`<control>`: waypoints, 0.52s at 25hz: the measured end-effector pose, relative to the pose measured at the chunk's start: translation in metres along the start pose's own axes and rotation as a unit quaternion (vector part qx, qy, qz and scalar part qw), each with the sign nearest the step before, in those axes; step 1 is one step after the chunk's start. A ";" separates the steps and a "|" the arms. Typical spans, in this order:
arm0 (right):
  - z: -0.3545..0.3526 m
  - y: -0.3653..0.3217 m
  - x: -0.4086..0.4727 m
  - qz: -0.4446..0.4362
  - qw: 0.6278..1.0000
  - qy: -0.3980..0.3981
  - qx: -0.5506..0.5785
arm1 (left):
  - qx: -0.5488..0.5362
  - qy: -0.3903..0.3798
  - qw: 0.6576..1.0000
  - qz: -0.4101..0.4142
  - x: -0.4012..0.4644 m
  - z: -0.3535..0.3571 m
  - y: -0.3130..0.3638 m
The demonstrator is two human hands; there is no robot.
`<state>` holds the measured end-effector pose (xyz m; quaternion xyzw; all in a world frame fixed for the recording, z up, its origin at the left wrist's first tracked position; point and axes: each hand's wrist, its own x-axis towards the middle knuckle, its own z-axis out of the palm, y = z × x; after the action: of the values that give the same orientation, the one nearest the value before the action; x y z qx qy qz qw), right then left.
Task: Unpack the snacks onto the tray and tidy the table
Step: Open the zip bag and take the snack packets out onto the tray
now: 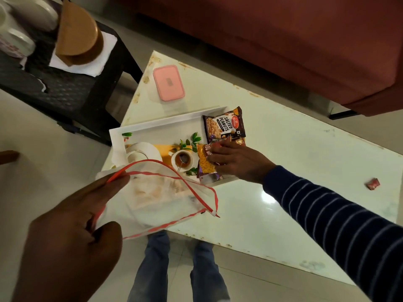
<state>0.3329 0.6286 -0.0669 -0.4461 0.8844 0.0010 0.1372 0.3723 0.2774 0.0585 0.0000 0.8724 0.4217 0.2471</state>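
The yellow-and-purple snack packet (207,163) is lying at the right end of the white tray (157,125), its long axis running near to far, with glossy crinkled foil showing. The right hand (234,162) is pressing down on it, fingers curled over its far right edge and gripping it. Just beyond, a dark salted peanuts packet (224,125) is resting on the tray's far right corner, its printed text reading sideways and its long axis running left to right. The tray is rectangular, printed with a teacup picture, and sitting on the glossy white counter (283,171). The left hand (72,225) is pinching the rim of a clear, red-edged zip bag (161,199), held open over the tray's near side. A pink rounded-rectangle lunch box (169,82) is lying farther off, and a small red wrapper (373,183) is lying at the right.
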 end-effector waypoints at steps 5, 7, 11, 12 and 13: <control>0.006 0.022 0.009 0.056 0.996 -0.070 -0.016 | 0.064 0.052 0.997 0.007 -0.007 -0.006 0.009; 0.008 0.018 -0.002 0.091 0.993 -0.068 0.016 | 0.074 0.064 0.995 -0.025 -0.007 -0.003 0.007; -0.006 -0.020 -0.013 0.259 0.941 0.136 0.172 | 0.166 0.056 0.979 0.100 -0.009 -0.012 0.021; -0.019 -0.035 -0.015 0.333 0.881 0.200 0.271 | 0.159 0.060 0.978 0.118 -0.011 -0.018 0.030; -0.037 -0.051 -0.017 0.381 0.810 0.254 0.366 | 0.143 0.066 0.980 0.125 -0.012 -0.022 0.041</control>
<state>0.3737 0.6063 -0.0209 0.0255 0.9217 -0.3839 0.0492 0.3645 0.2850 0.1050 0.1164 0.9313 0.3192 0.1315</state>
